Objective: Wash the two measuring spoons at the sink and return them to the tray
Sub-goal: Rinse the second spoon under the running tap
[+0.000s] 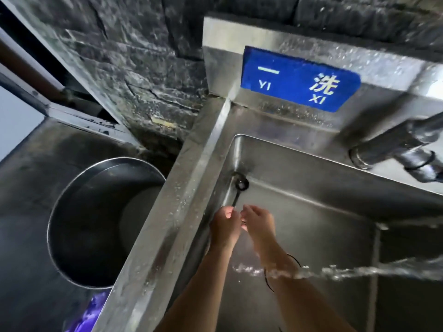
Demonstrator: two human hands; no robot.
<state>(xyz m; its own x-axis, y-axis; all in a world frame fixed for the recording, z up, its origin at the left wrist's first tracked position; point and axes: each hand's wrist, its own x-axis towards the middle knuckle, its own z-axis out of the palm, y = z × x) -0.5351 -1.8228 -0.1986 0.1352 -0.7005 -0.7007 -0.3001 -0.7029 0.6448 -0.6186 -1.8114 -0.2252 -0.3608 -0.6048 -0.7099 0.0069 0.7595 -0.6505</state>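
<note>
**Task item.** One measuring spoon point(240, 188) is visible: dark, with a thin straight handle and a small round bowl. It lies along the far left inner corner of the sink point(167, 236), bowl pointing away from the person. A second spoon cannot be made out.

**Hands.** The left hand point(225, 226) is inside the basin, fingers curled, pinching the near end of the spoon handle. The right hand point(259, 226) sits just beside it, fingertips almost touching the left hand's. Its fingers point away, loosely extended; it cannot be told whether they hold anything. A thin black band point(294, 259) circles the right wrist.

**Water.** A water jet point(359, 271) enters from the right and breaks on the right wrist.

**Surface.** The sink is brushed stainless steel, rectangular, with a broad flat rim speckled with droplets and a raised backsplash. A blue rounded sign point(299, 79) on the backsplash reads "YI XI" under white characters. A cylindrical metal faucet point(393, 149) projects from the upper right.

**Surroundings.** A large round steel pot point(96, 224) with a dark interior stands left of the sink. Behind it is a rough, dark stone wall point(134, 56). A blurred purple item point(96, 310) lies at the lower left.
</note>
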